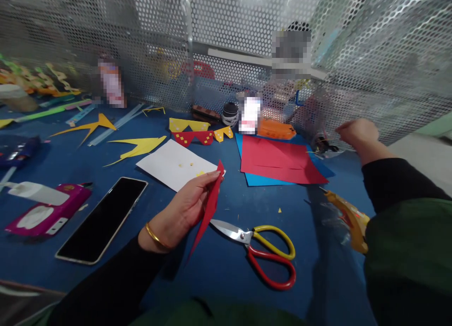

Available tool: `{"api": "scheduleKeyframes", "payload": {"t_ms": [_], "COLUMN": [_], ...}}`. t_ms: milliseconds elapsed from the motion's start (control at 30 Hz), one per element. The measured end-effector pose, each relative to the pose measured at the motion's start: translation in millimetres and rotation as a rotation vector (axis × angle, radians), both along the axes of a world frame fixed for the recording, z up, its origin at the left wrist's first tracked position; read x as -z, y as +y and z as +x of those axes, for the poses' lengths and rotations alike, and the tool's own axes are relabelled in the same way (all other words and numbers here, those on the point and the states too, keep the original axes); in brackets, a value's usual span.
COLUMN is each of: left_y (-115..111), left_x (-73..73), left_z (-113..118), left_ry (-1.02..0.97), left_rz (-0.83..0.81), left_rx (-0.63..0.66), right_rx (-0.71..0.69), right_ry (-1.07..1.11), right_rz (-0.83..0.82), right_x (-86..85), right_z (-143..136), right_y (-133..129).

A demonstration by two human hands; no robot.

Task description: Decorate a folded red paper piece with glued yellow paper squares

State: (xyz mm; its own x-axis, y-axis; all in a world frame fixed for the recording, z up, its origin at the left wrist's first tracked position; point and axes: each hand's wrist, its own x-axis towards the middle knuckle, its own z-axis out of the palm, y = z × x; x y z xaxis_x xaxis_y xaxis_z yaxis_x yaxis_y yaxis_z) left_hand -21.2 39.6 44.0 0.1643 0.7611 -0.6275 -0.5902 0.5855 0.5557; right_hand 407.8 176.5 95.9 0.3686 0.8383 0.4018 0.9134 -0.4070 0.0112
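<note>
My left hand point(183, 206) pinches a folded piece of red paper point(211, 204) between thumb and fingers, held upright above the blue table. Just right of that paper lie scissors point(243, 236) with one yellow and one red handle, blades slightly apart. My right hand point(360, 134) is raised at the far right, its fingers curled; whatever they hold, if anything, is hidden. Below and left of it sits a small dark tangled item point(324, 146). Under the left fingertips lies a white sheet point(167, 163) with small yellow bits on it.
Red sheets point(278, 158) overlie blue sheets point(263, 180). Yellow and red paper cut-outs point(192, 136) lie at the back before a perforated metal screen point(229, 34). A phone point(104, 220), a magenta pack point(49, 213) and a white bottle point(38, 192) are left. A yellow glue gun point(348, 213) is right.
</note>
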Motion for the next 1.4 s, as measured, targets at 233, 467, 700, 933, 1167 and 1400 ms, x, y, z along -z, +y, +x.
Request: {"api": "scheduleKeyframes", "payload": {"t_ms": [233,467,700,933,1167,1400], "left_y": [-8.4,-20.2,-22.9,-25.9,-23.4,-15.8], "left_x": [-4.0,11.8,11.7,12.7,18.8,26.8], "left_z": [7.2,17.1,17.5,16.6,15.3,15.3], "left_ry": [-0.025,0.005,0.035,0.224,0.362,0.483], "left_rz": [0.121,0.331,0.389,0.46,0.571,0.774], "left_rx": [-0.043,-0.137,-0.078,0.219,0.167,0.043], "right_rx": [-0.112,-0.688,-0.606,-0.527,-0.541,-0.495], "right_ry": [0.26,0.844,1.113,1.207,1.236,1.288], "right_rz": [0.055,-0.101,-0.08,0.109,-0.023,0.066], "right_x": [-41.3,12.6,58.5,62.5,57.7,64.9], "right_z": [-95.5,-229.3,-258.3,-240.5,-230.2,-230.5], "right_y": [-78.6,-185.0,-205.0,-194.8,-192.3,-189.8]}}
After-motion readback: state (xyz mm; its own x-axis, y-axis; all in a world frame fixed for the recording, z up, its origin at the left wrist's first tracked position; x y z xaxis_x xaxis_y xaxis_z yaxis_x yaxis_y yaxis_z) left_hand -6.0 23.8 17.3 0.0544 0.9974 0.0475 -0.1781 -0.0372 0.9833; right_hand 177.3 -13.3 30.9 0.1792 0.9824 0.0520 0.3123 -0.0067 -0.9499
